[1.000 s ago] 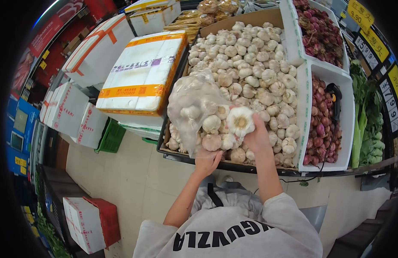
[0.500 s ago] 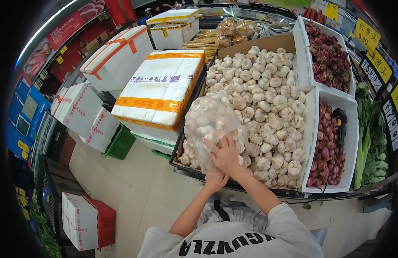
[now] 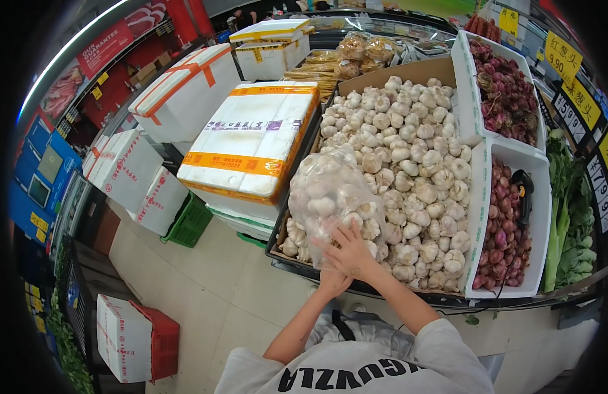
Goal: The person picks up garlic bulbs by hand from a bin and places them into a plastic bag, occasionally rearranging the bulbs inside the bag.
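Over heaped garlic (image 3: pixel 415 157), the bag (image 3: pixel 325 184) points lengthwise forward, right hand (image 3: pixel 352 253) spread on it, left hand's grip (image 3: pixel 333 283) hidden.

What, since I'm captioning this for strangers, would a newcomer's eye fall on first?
Probably the broad heap of pale garlic, just right of the middle of the view. Next comes the clear plastic bag with bulbs inside, over the heap's near left part, the person's right grip spread against it. At the right, the reddish bulbs stand out by colour.
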A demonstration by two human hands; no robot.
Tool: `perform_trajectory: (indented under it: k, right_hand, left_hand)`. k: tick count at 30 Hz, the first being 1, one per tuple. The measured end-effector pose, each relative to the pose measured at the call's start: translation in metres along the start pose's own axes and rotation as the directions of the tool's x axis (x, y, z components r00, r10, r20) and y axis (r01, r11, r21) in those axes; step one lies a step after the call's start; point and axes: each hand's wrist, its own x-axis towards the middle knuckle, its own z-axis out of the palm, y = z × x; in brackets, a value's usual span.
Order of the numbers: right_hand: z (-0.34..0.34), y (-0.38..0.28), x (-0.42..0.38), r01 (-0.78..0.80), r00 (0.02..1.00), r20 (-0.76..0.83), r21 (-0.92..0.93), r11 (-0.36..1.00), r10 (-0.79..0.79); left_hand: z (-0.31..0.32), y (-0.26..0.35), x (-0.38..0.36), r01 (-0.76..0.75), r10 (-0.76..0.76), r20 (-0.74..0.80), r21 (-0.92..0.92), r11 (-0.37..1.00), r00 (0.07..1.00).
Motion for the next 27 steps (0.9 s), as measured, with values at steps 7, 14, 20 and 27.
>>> perform_trajectory:
  k: [7, 14, 20, 27]
  right_hand:
    - [-0.002, 0.001, -0.009, -0.008, 1.0, -0.023, 0.129, 0.992, 0.011]
    - [-0.012, 0.0, -0.01, -0.024, 0.996, -0.082, 0.137, 0.99, 0.036]
    - [-0.011, 0.002, -0.006, -0.055, 0.991, -0.107, 0.172, 0.984, 0.074]
    - [0.004, 0.006, -0.001, -0.099, 0.977, -0.169, 0.164, 0.981, 0.127]
  left_hand:
    - [-0.005, 0.005, 0.005, -0.033, 0.029, -0.089, -0.047, 0.998, 0.996]
    - [-0.007, 0.007, 0.006, 0.043, -0.042, 0.013, -0.067, 0.997, 0.999]
    - [-0.009, 0.01, 0.007, 0.028, -0.028, 0.011, -0.036, 0.999, 1.0]
    - [-0.012, 0.013, 0.01, 0.008, -0.008, 0.033, -0.002, 1.0, 0.999]
